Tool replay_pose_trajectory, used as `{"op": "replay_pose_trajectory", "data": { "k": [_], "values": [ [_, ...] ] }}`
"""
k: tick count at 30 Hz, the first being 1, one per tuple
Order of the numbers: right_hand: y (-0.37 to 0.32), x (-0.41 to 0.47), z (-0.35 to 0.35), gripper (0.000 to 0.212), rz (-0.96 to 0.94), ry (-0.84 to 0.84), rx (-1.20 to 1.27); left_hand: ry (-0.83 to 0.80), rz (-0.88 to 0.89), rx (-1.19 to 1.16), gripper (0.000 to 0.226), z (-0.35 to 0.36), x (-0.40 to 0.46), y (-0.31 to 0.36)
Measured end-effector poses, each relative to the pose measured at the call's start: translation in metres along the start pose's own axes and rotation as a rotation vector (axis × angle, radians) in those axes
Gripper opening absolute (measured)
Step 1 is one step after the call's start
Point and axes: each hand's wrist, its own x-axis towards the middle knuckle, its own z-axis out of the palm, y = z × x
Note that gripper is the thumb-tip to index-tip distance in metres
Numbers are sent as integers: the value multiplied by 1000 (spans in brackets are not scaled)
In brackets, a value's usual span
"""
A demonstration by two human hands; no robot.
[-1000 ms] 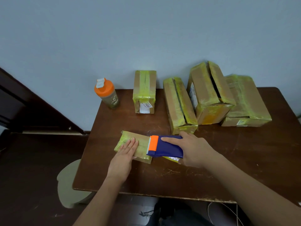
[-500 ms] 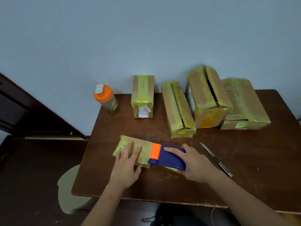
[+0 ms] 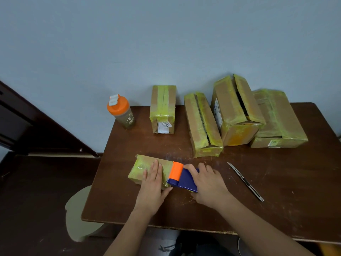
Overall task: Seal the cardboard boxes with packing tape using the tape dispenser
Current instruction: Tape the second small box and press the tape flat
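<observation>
— Where did the small box [image 3: 147, 169] lie, and how did it run?

— Near the front of the bench [image 3: 287, 206], right under both hands. Its long axis ran left to right, tilting slightly down toward the right. The left hand [image 3: 152, 183] lay flat and open on its top, fingers spread, pressing it down; it gripped nothing.

— And the dispenser?

— The tape dispenser [image 3: 181, 179] sat on the right end of that box, orange roller just beside the left hand's thumb. The right hand [image 3: 207, 185] was closed over its blue body. I judged any pull of tape had to follow the long axis, and the right hand was placed for it.

— What else stood there, left to right?

— An orange-capped bottle [image 3: 120, 111] at the back left. Then four more boxes along the wall: a taped box [image 3: 163, 108] with its seam covered, a narrow box [image 3: 202, 124] and a tall box [image 3: 237, 109] whose top flaps gaped, contents unseen, and a flat box [image 3: 280, 121]. A utility knife [image 3: 244, 181] lay well right of the hands.
</observation>
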Motion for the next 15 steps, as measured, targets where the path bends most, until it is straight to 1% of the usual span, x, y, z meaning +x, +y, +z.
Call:
{"op": "replay_pose_trajectory", "data": {
  "k": [3,6,9,12,15],
  "values": [
    [-1,3,-2,101,-1,-25,-16,-4,-14,8,88,1,1,1],
    [1,6,-7,105,-14,-73,13,5,0,6,89,1,3,-1],
    [6,3,-11,105,-47,-121,38,-23,33,27,87,-2,4,-5],
    [9,-4,-17,102,-78,-116,80,-47,59,85,82,-7,7,-9],
    [9,-8,-25,100,-116,-103,62,-68,58,107,81,-8,7,-9]
  ]
}}
